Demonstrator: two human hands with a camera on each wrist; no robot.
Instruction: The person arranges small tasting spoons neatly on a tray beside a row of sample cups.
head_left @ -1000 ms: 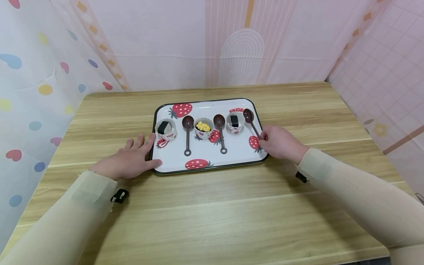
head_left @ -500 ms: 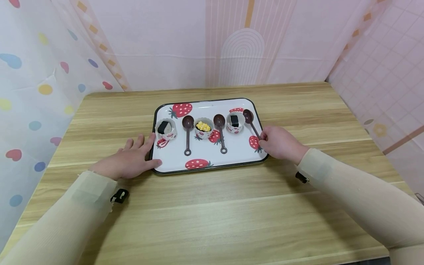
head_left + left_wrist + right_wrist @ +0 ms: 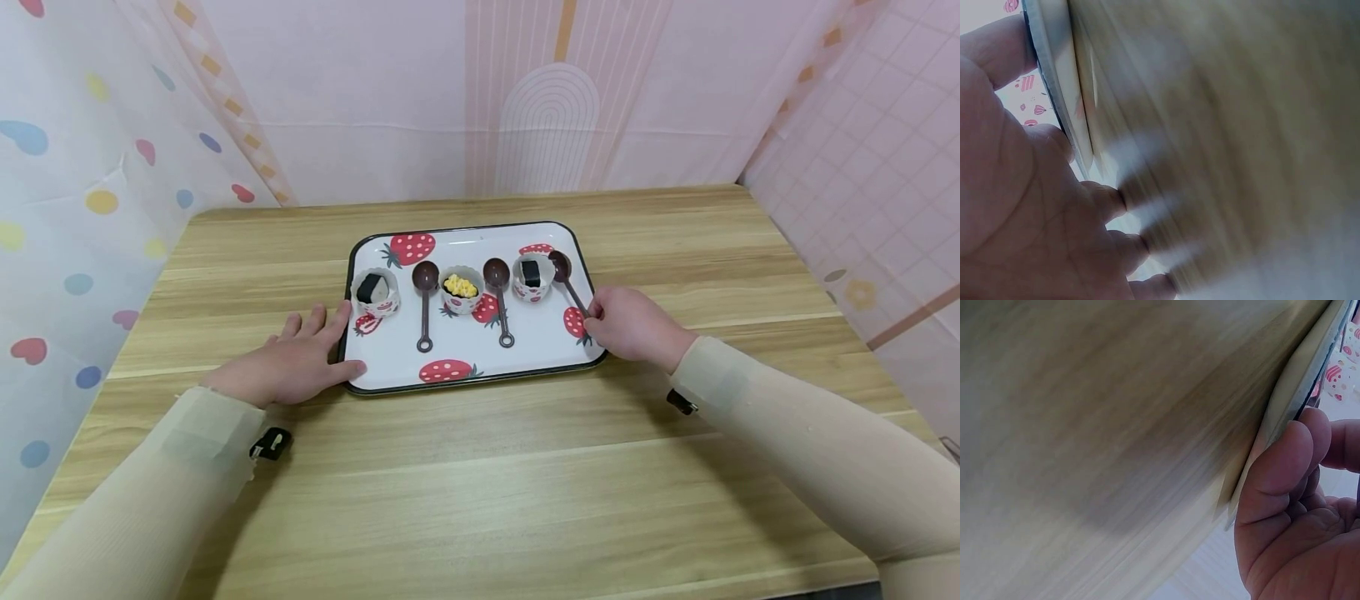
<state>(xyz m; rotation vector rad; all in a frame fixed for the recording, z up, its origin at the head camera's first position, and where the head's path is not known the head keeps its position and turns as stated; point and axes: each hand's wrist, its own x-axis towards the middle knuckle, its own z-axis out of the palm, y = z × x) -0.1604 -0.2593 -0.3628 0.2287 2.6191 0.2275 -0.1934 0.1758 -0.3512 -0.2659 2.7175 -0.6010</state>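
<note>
A white tray (image 3: 397,367) with a dark rim and strawberry print lies on the wooden table. My left hand (image 3: 288,367) rests at its left edge, fingers spread and thumb over the rim. At the tray's right side my right hand (image 3: 633,325) pinches the handle end of a brown spoon (image 3: 559,267), its round bowl beside the right paper cup (image 3: 532,292). Two more brown spoons lie on the tray, a left spoon (image 3: 425,279) and a middle spoon (image 3: 497,277). In the right wrist view the fingers (image 3: 1282,456) are curled by the tray's edge.
A left paper cup (image 3: 386,308) and the right one each hold a piece of rice wrapped in black. The middle paper cup (image 3: 459,304) holds a yellow-topped piece. Printed curtains (image 3: 360,100) hang behind the wooden table (image 3: 465,483).
The spoon in my right hand has turned, so its bowl sits slightly lower and farther left, close to the right cup. My left hand has stayed in place.
</note>
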